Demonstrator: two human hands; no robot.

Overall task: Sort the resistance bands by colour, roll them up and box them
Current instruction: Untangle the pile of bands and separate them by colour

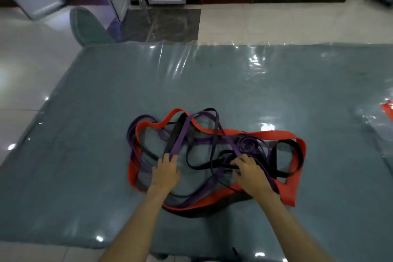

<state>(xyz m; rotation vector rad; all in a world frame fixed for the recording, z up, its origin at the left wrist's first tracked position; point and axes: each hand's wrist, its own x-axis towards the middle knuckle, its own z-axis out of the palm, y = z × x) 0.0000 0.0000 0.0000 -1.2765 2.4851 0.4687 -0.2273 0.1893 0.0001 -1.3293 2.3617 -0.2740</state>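
No brand, label or legible writing shows on any item in view.

The work surface is a grey-blue table (276, 95) under a clear, glossy plastic cover that wrinkles and throws back light at the far edge and right side. At its near centre lies a tangled heap of flat, matte, rubber-like loops — the resistance bands. The red bands (274, 135) are the widest and frame the heap at its right, left and near sides. The purple bands (180, 140) are of middling width; one is partly coiled into a loose spiral at centre right of the heap. The black bands (197, 166) are mostly the narrowest and thread through the middle. All three colours overlap and touch one another; none is sorted or rolled.

The left hand (167, 173) pinches the near end of a purple strap that rises out of the heap toward its far side, fingers curled about it. The right hand (249, 173) rests on the heap's right centre, fingers bent down onto crossing black and purple strands — it appears to grip them, though blur leaves the exact hold unsure.

A small red item (388, 109) lies at the table's right edge, cut off by the frame. A green rounded chair back (87, 25) stands beyond the far left corner, on a pale tiled floor (276, 23).
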